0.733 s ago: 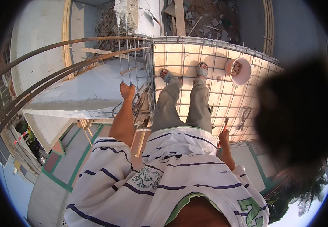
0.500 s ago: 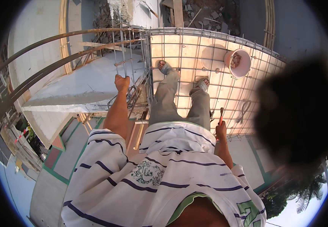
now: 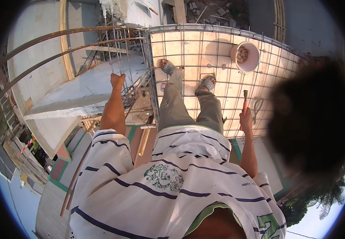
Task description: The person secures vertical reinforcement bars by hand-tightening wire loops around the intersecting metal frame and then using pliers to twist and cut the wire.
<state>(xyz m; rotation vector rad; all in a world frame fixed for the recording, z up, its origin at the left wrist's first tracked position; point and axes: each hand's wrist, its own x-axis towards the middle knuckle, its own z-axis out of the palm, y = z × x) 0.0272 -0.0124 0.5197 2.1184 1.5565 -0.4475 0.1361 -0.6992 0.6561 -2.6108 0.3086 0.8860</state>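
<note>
My left hand is closed around one of the thin upright steel rods beside the grid's left edge. In my right hand is a hammer with a red handle, gripped by its shaft with the dark head pointing away from me. Both arms reach forward, clear of my body. Under my sandalled feet lies a mesh of steel bars over pale wooden boards. Where my fingers wrap the rod, some of the grip is hidden.
A white bucket holding broken rubble stands on the mesh ahead. Loops of wire lie right of the hammer. Two long curved rusty bars cross on the left above a concrete ledge. A blurred dark shape blocks the right side.
My right hand has lifted the hammer forward and slightly right. My left hand has shifted a little left and forward, still on a rod. The view has shifted slightly.
</note>
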